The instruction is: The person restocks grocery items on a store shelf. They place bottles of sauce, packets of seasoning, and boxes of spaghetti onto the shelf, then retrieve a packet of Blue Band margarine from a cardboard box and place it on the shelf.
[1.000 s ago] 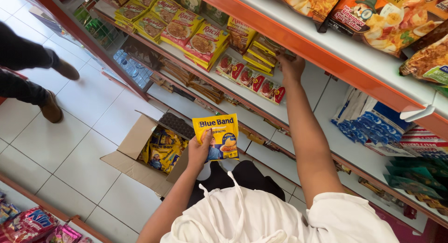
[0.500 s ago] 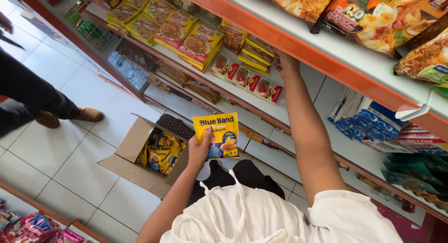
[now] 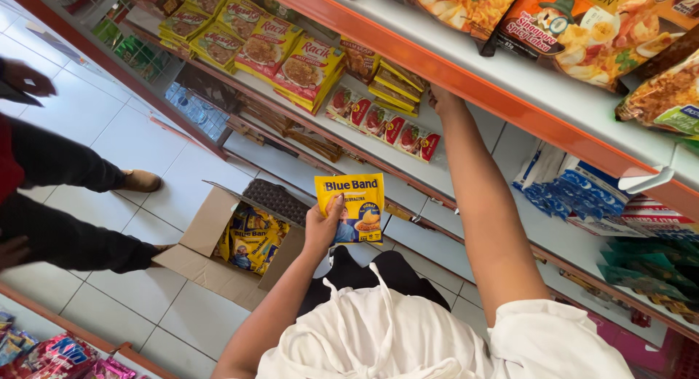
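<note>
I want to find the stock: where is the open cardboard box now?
In the head view the cardboard box sits on the white tiled floor at lower left, below the left hand holding a yellow sachet, with similar yellow packets inside.

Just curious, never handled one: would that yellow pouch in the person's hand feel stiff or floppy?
Probably pliable: the yellow pouch stays flat while the left hand grips only one edge. Likely light, held up one-handed. Its glossy surface may be slippery.

Bright, even light; soft shadows, sharp focus, slight wide-angle bend at edges, no glare.
</note>
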